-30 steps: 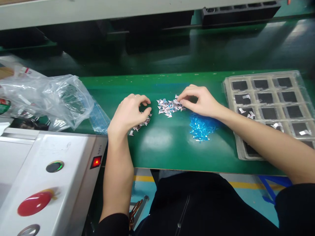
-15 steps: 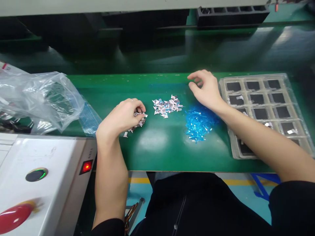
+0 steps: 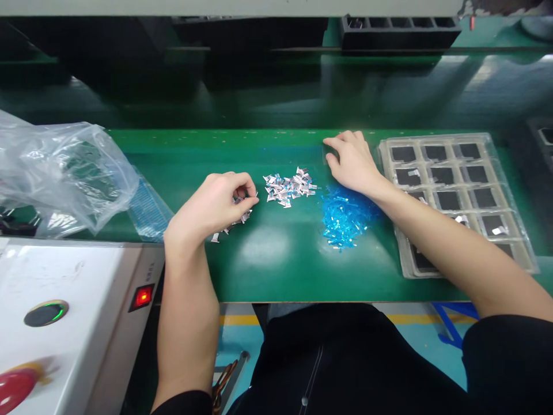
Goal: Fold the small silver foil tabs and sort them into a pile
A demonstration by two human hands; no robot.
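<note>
My left hand (image 3: 228, 200) is closed in a pinch over a small pile of silvery-white flat pieces (image 3: 224, 231), and covers most of it. At its fingertips shows the edge of one small silvery-white flat piece (image 3: 257, 195). A second pile of such pieces, some with blue parts (image 3: 288, 188), lies to the right of it. My right hand (image 3: 352, 160) has thumb and index finger apart, by the right end of a clear bluish strip (image 3: 289, 153) on the green table. Just below its wrist is a heap of shiny blue film bits (image 3: 344, 218).
Clear compartment trays (image 3: 514, 190) with dark squares and a few white pieces stand at the right. Plastic bags (image 3: 82, 173) lie at the left, above a white machine (image 3: 90, 282) with a lit red switch (image 3: 142, 297). A black divided box (image 3: 400, 34) sits at the back.
My left thumb and fingertip have closed together, with a small piece at their tips. My right hand has lowered a little, its index finger straighter. The view has shifted slightly.
</note>
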